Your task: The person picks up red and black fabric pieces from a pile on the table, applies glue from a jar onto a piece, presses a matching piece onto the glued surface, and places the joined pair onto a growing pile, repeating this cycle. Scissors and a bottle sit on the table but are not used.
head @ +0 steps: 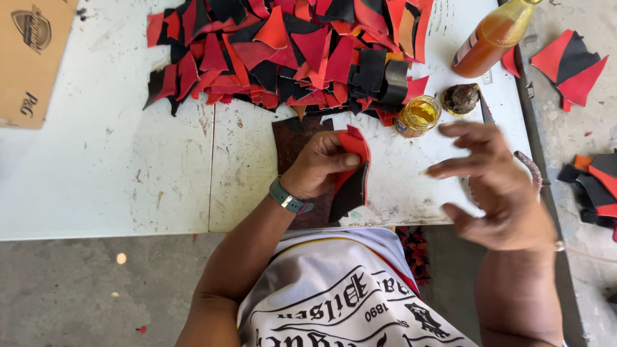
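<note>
My left hand [316, 164] grips a folded red and black leather piece [352, 173] just above a dark brown work board [292, 138] on the white table [116, 160]. A green watch sits on that wrist. My right hand [495, 186] hovers to the right with fingers spread, holding nothing, near the table's right edge. A small open glass jar of yellow glue [418, 115] stands between the hands and the pile.
A big pile of red and black cut leather pieces [289, 51] fills the table's far side. An orange liquid bottle [491, 38], a dark lump [460, 98], a cardboard box [32, 58] and more pieces [572, 64] on the right bench lie around.
</note>
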`<state>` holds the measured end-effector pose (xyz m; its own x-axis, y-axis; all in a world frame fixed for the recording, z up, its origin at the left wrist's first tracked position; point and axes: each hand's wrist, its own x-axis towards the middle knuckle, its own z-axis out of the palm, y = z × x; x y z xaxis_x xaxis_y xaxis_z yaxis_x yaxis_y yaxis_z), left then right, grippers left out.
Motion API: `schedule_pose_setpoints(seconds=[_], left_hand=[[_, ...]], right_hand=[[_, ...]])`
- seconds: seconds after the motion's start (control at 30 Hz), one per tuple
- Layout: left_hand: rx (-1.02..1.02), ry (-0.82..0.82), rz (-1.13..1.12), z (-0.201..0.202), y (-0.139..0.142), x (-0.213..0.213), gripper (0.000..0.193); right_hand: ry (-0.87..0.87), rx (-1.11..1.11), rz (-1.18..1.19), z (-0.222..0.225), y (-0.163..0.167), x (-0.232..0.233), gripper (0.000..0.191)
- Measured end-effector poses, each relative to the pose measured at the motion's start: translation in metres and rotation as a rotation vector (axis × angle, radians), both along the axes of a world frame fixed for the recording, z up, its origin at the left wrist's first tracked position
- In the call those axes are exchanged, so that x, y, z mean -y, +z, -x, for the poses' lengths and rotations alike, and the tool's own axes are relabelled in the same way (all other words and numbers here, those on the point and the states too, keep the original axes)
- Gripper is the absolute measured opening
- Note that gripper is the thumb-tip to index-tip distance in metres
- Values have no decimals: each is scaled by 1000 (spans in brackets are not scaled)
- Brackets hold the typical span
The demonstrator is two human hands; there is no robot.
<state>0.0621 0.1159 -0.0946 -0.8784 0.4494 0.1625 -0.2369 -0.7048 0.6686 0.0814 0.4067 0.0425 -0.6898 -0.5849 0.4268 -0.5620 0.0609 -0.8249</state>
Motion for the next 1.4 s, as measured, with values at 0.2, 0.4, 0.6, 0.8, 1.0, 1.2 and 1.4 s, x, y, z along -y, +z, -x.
schedule_pose_setpoints(seconds=[0.2,0.4,0.6,0.8,1.0,1.2,1.4], left_hand=[[-75,-17,65,-3,11,-10,17],[-44,-40,79,-6,20,-4,16],[-61,-58,137,-12,20,2,16],[-101,-35,171,-10,16,5,16],[-136,2,226,-10,17,5,18],[-160,-4,250,-12,21,7,18],[-171,71,289,-10,25,12,18]], right_hand=[[-157,-245,-255,-10,-4,41,64],[-349,-538,-449,-7,3,59,68],[-417,-701,-563,-4,6,63,66],[-441,-726,-561,-3,2,62,63],[-271,-514,-306,-14,1,59,52],[-415,-705,-429,-16,4,64,52],[-178,-317,-113,-24,-5,61,40]])
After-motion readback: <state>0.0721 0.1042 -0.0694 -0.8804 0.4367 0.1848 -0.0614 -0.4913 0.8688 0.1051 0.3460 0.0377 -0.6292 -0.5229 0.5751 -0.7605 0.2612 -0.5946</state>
